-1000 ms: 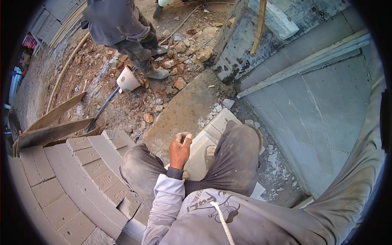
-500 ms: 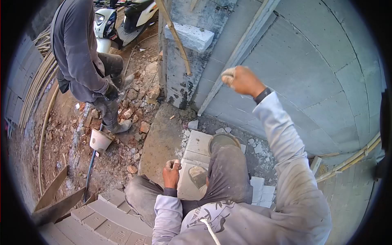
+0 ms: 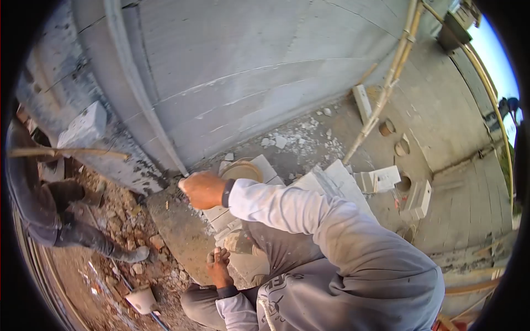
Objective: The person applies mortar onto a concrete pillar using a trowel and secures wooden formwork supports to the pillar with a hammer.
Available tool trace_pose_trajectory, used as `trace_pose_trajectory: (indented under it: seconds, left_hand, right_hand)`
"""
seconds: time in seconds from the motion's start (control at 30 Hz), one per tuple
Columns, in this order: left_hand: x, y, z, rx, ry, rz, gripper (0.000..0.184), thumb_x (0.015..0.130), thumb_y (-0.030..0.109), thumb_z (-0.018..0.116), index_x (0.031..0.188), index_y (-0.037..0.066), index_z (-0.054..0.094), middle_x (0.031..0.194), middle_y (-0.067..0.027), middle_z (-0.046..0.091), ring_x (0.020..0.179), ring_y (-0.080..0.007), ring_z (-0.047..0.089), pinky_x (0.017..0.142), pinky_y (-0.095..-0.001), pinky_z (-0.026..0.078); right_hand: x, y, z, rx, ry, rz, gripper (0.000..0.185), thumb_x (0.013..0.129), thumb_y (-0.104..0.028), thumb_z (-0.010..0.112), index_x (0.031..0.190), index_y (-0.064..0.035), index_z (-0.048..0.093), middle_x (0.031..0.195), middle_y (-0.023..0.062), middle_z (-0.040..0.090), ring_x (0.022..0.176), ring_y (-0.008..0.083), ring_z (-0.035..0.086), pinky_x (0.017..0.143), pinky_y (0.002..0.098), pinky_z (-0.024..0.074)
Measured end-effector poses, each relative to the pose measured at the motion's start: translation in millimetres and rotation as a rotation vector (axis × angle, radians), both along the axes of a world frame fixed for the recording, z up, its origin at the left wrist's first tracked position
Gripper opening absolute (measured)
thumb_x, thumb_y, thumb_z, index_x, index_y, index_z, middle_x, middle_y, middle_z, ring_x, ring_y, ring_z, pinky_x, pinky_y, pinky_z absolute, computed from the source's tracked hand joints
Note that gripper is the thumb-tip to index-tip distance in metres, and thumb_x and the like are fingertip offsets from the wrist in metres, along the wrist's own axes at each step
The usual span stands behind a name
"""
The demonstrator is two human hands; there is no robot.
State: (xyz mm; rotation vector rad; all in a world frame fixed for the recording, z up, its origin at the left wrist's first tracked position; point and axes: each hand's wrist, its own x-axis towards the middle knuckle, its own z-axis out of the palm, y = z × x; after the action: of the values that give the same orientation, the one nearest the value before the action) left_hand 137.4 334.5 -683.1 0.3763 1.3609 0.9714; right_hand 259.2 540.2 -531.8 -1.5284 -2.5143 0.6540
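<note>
My right hand [image 3: 203, 189] reaches across in front of me, palm down, its fingers curled together. Anything inside it is too small or hidden to name. It hovers near a round basin [image 3: 243, 171] and pale blocks [image 3: 221, 216] on the ground. Lower down, my left hand [image 3: 219, 267] is raised by my bent knee with thumb and fingers pinched together. What it may hold cannot be made out. The blocks lie between and beside my legs.
Another person [image 3: 38, 207] in dark clothes stands at the left. Near that person are a white bucket [image 3: 142, 299] and rubble [image 3: 118, 215]. A grey block wall [image 3: 259, 49] rises ahead. Bamboo poles [image 3: 381, 105], loose blocks [image 3: 381, 179] and a small pot [image 3: 387, 127] are at the right.
The view has swung right, bringing in the floor and poles. My right hand came into view, raised, and is now lower, over the blocks. My left hand stays pinched by my knee.
</note>
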Motion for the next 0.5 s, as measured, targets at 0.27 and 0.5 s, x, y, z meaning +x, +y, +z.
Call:
trace_pose_trajectory:
  seconds: [0.27, 0.5]
  left_hand:
    - [7.8, 9.8, 7.3, -0.056, 0.001, -0.105, 0.027, 0.089, 0.027, 0.054, 0.098, 0.001, 0.055, 0.086, -0.0089, 0.063, 0.070, -0.0130, 0.060, 0.058, -0.0217, 0.042]
    - [20.6, 18.1, -0.1, 0.016, -0.130, -0.080, 0.023, 0.088, 0.028, 0.055, 0.091, 0.005, 0.055, 0.075, -0.0035, 0.060, 0.062, -0.0095, 0.056, 0.053, -0.0198, 0.040]
  right_hand:
    - [23.5, -4.9, 23.2, -0.053, 0.092, -0.156, 0.015, 0.071, -0.009, 0.052, 0.083, -0.0009, 0.057, 0.078, 0.0205, 0.062, 0.078, 0.0386, 0.060, 0.070, 0.0470, 0.0462]
    - [31.3, -1.3, 14.8, -0.038, 0.029, -0.239, 0.025, 0.072, 0.000, 0.049, 0.096, -0.0002, 0.053, 0.084, 0.0219, 0.061, 0.084, 0.0388, 0.059, 0.073, 0.0478, 0.0450]
